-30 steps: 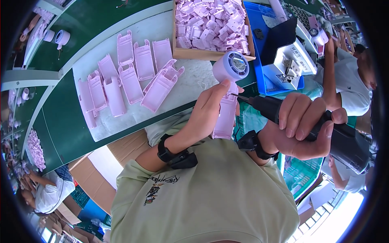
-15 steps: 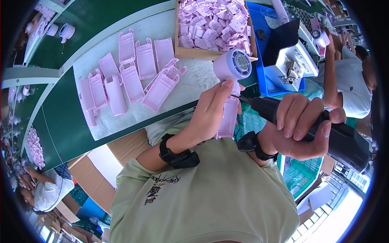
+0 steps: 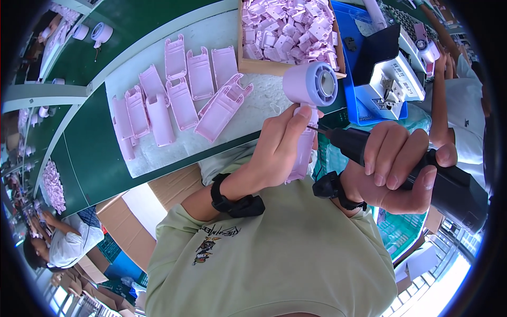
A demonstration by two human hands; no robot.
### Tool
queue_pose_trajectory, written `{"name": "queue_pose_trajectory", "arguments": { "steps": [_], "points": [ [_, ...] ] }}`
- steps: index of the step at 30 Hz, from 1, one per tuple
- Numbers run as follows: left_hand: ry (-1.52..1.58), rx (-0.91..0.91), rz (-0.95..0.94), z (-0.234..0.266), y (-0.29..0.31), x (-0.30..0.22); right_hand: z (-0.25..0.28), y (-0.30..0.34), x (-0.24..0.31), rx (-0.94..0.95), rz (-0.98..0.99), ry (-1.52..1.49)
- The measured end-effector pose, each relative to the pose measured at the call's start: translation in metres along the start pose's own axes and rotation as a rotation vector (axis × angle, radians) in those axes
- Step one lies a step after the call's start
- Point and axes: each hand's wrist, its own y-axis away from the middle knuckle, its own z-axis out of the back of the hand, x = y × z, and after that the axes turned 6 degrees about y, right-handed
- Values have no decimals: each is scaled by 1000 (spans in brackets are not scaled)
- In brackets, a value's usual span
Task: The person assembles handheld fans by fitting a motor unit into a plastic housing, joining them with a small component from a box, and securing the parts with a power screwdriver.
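Pink fan (image 3: 309, 105) is gripped by its handle in the left hand (image 3: 280, 148), above the bench (image 3: 100, 158) edge. Black screwdriver (image 3: 412, 169) is clasped in the right hand (image 3: 396, 169), its tip set against the fan's handle.

shells (image 3: 182, 100) left of tray (image 3: 288, 66) (on mat (image 3: 158, 153))
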Motion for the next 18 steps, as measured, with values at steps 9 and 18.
{"name": "queue_pose_trajectory", "arguments": {
  "steps": [9,18],
  "points": [
    [-421,-79,43,71,-14,-110,32,-14,38,-337,269,-83],
    [-1091,-536,-134,238,-236,-127,51,2,0,-660,-188,555]
  ]
}}
